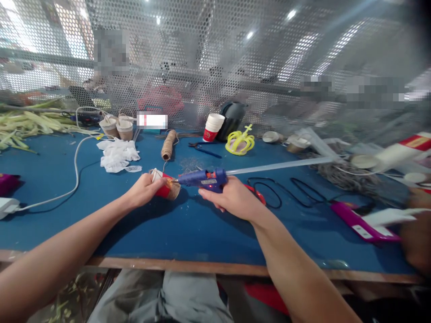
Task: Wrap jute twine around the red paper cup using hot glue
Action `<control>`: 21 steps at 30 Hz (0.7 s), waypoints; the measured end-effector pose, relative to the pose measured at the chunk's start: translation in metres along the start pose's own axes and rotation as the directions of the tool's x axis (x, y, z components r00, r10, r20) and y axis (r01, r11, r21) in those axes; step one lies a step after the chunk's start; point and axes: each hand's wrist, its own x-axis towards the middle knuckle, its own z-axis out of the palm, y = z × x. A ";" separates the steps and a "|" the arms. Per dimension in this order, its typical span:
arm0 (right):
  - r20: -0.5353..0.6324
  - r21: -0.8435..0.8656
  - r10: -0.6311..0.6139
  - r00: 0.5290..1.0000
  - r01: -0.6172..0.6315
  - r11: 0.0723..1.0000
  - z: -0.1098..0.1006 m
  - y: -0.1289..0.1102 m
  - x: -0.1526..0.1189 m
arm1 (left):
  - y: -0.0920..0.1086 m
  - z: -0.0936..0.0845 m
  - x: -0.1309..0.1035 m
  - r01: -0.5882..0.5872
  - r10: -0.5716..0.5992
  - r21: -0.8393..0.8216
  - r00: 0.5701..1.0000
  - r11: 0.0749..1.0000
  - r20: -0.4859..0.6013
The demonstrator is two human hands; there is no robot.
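My left hand [145,188] is closed around a red paper cup [163,190] that lies tilted, its lower part wrapped in brown twine. My right hand [232,196] grips a blue glue gun [204,178] with a long clear glue stick [279,166] sticking out of its back. The nozzle points left and meets the cup's side near my left fingers. A strand of twine runs from the cup up to a twine spool [168,146] behind it.
Behind are crumpled white gloves [119,154], two twine-wrapped cups [117,128], stacked paper cups [213,127], pliers [207,149] and a yellow woven crown-shaped piece [240,141]. Black cable and a purple power strip [362,222] lie right; a white cable [76,168] crosses the left side.
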 end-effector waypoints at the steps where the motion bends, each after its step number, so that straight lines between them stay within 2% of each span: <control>1: -0.009 -0.036 -0.009 1.000 0.009 0.999 0.000 0.000 0.000 | 0.001 0.000 0.000 0.006 -0.006 -0.003 1.000 1.000 0.000; 7: -0.026 -0.192 -0.093 0.995 0.086 0.978 0.000 -0.004 -0.001 | 0.000 -0.001 0.000 0.060 -0.060 0.002 0.998 0.998 -0.014; 21: -0.063 -0.252 -0.188 0.980 0.167 0.953 0.004 -0.003 -0.005 | -0.002 0.000 0.001 0.065 -0.069 -0.063 0.995 0.996 -0.071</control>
